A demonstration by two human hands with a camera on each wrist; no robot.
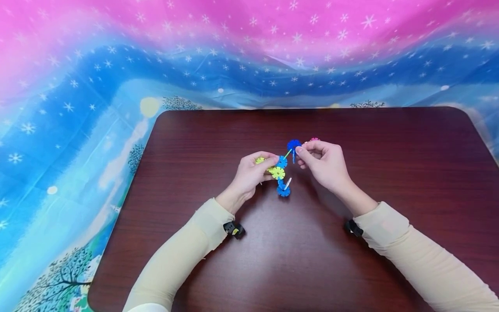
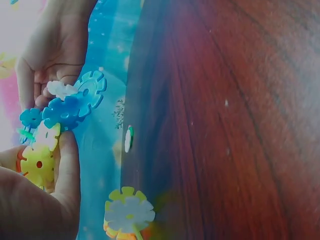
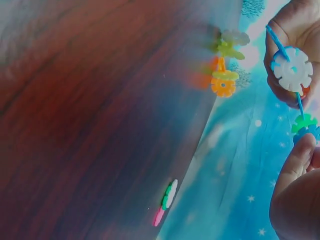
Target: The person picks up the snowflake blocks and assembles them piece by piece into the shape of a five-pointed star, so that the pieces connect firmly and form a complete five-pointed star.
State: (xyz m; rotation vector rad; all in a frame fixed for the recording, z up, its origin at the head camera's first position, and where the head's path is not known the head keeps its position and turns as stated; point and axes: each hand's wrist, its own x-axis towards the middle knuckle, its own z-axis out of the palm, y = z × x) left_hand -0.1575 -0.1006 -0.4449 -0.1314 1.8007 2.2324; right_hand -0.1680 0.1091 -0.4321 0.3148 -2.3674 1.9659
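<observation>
My left hand grips a linked cluster of flower-shaped notched plastic discs. A yellow disc and a light blue disc show at its fingertips, and another blue disc hangs below with a white disc edge-on. Between thumb and fingers, my right hand pinches a dark blue disc. A green disc, seen edge-on, spans between that disc and the cluster; it seems to touch both. In the right wrist view, a white disc faces the camera by the left hand. Fingers hide part of the cluster.
Brown wooden table lies beneath the hands. Green, white and pink discs lie near its far edge, partly behind the right hand. An orange and yellow disc group stands near the left hand. A snowflake-patterned cloth hangs behind.
</observation>
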